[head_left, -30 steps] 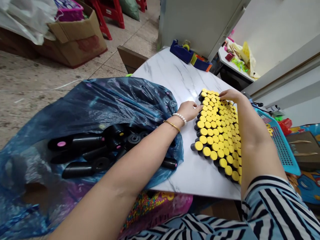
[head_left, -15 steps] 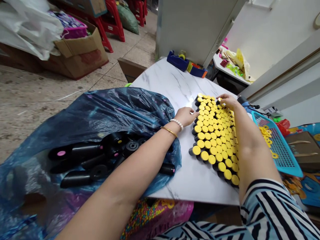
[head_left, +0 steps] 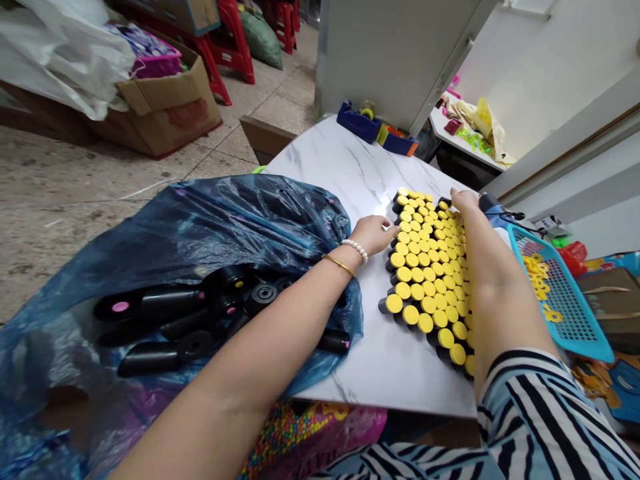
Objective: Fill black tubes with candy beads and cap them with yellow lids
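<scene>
A dense block of black tubes with round yellow tops (head_left: 430, 270) stands upright on the white marbled table. At its left edge rests my left hand (head_left: 373, 233), fingers stretched toward the outer tubes and holding nothing that I can see. My right hand (head_left: 465, 201) is at the far right edge of the block, its thumb apart from a tube near the back; its other fingers are partly hidden. A blue plastic bag (head_left: 250, 207) with several black tubular parts (head_left: 160, 303) in it lies under and beside my left forearm.
Blue tape dispensers (head_left: 357, 122) stand at the table's far edge by a grey panel (head_left: 390, 60). To the right is a turquoise basket (head_left: 575, 300) holding yellow plastic pieces (head_left: 537, 270). A cardboard box (head_left: 170, 110) and red stools (head_left: 233, 47) are on the floor at left.
My right hand has moved slightly right, away from the yellow-topped tube at the back that its fingers were touching. My left hand stays at the block's left edge.
</scene>
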{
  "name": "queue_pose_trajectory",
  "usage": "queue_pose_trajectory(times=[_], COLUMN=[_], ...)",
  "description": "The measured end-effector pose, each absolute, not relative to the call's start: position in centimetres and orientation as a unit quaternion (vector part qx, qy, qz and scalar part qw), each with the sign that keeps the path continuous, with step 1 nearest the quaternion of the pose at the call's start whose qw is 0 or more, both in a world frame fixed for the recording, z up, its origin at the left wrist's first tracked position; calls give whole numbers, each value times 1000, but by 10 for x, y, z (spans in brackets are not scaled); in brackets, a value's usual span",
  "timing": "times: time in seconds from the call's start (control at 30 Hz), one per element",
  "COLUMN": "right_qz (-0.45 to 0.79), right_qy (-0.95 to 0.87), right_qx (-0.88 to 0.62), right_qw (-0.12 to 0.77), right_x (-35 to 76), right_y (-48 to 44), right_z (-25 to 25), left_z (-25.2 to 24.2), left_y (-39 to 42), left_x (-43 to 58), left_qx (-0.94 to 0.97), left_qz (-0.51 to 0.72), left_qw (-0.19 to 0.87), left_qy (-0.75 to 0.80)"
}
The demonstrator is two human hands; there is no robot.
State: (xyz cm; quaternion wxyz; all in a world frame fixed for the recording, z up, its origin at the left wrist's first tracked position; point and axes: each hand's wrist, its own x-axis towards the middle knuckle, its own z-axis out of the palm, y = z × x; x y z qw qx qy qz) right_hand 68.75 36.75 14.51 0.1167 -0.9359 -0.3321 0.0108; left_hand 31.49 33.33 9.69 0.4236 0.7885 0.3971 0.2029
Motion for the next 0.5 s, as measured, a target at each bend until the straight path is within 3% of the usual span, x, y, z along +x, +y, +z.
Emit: queue_pose_trajectory(times=[0.23,0.5], right_qz=[65,76], right_qy=[-300,-339], right_qx=[-950,-931], right_qw=[53,116], right_x=[685,670], right_y=[386,381], right_z=[135,139], left_z=[105,107], left_y=[331,330], left_x=[312,312], left_qx=[801,811], left_qz=[186,176], left_qw=[413,396], left_qy=[391,392])
